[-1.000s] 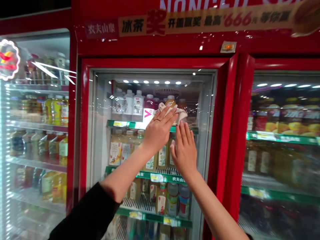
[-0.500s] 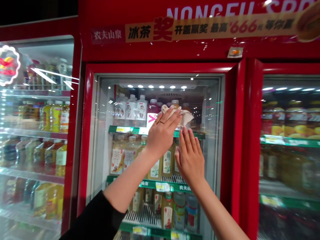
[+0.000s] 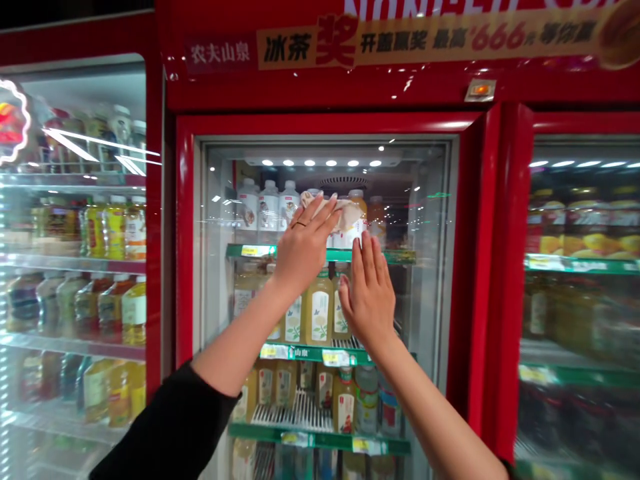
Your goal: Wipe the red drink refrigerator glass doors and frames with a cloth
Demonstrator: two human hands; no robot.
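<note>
One flattened left hand [image 3: 303,248] lies over the beige cloth [image 3: 351,215], I judge to press it against the glass cooler door [image 3: 431,220]; the right hand [image 3: 371,290], straight-fingered and gripping nothing, sits just below, perhaps bracing, contact unclear.

Above the fingers [image 3: 368,259] I see a banner [image 3: 410,43] and an orange-lit switch [image 3: 481,90]; left of them, another cooler [image 3: 154,200].

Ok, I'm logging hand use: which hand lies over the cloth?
The left hand, wearing a ring, lies over the cloth; the right hand, with no ring showing, is lower and not over the cloth.
</note>
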